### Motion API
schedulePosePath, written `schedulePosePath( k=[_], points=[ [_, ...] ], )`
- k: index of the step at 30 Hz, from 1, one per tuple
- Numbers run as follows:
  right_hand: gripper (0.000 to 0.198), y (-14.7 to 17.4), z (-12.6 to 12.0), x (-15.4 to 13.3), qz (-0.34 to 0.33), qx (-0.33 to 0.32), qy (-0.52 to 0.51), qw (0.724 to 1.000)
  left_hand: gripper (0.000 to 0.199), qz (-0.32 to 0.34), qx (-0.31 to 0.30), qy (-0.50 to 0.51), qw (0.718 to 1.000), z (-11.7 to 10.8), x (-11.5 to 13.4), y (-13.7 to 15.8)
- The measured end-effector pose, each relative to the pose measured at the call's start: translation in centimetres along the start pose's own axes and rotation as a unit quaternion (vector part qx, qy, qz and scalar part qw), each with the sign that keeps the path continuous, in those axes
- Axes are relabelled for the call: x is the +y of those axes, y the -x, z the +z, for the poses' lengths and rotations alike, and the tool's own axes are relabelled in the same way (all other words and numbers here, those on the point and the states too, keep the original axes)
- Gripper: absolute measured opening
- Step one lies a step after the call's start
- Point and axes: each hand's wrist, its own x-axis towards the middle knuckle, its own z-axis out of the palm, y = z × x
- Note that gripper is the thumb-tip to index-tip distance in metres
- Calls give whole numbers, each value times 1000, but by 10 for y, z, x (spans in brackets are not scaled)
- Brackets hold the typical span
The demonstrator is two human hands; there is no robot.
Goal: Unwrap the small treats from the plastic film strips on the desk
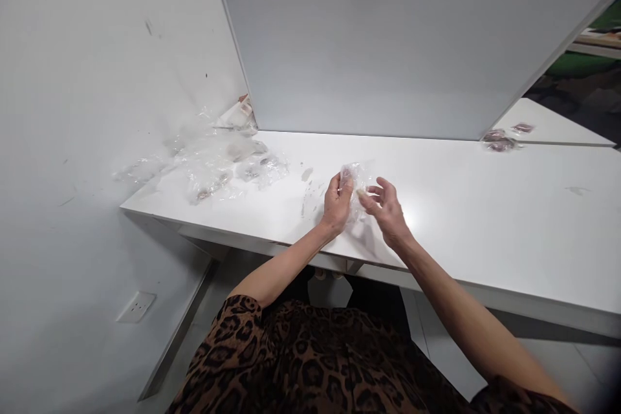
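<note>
Both hands pinch one small clear bag [356, 189], held just above the white table [485, 207], about mid-table and toward the near edge. Left hand [337, 202] has fingers curled round the bag's left side, thumb on top; something small and dark sits inside near the upper left. Right hand [385, 207] is half open, thumb and forefinger closed on a pale bit at the bag's right edge, other fingers spread loose. Can't tell whether that bit is the bag's mouth or its contents, too small and glary.

Judging by the grip, the hands are working the bag's edge. To do that well:
- keep the left hand as the anchor, firm hold, no twisting
- right hand works with the fingertips only; thin film slips and tears if yanked
- stay low over the table so anything that drops lands there

A pile of similar bags [228, 165] lies at the far left end by the wall, well apart from the hands. A few more packets [499, 140] sit far right, below a whiteboard [388, 39] leaning at the back.
</note>
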Motion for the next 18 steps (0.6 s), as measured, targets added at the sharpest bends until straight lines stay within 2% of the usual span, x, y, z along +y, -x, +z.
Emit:
schedulePosePath(
  k=[3,5,8,11,13,16,18],
  points=[
    [52,3,1,7,-36,-46,15,998,24,9,0,25,1000,1,2,0],
    [49,3,-3,6,-48,-63,-6,997,21,-6,15,61,998,-1,7,-2],
    [49,-1,-11,-3,-39,-30,-52,997,15,-72,33,130,988,-4,16,-6],
    [48,-7,-17,-14,-7,-7,-132,991,13,-167,11,207,964,-3,21,-9],
    [52,-10,-18,-19,21,6,-186,982,12,-198,1,248,948,-1,20,-11],
    [62,-6,-15,-18,63,16,-219,974,9,-158,46,277,947,3,17,-13],
    [66,1,-10,-14,52,22,-173,983,7,-107,77,273,953,5,14,-13]
  ],
)
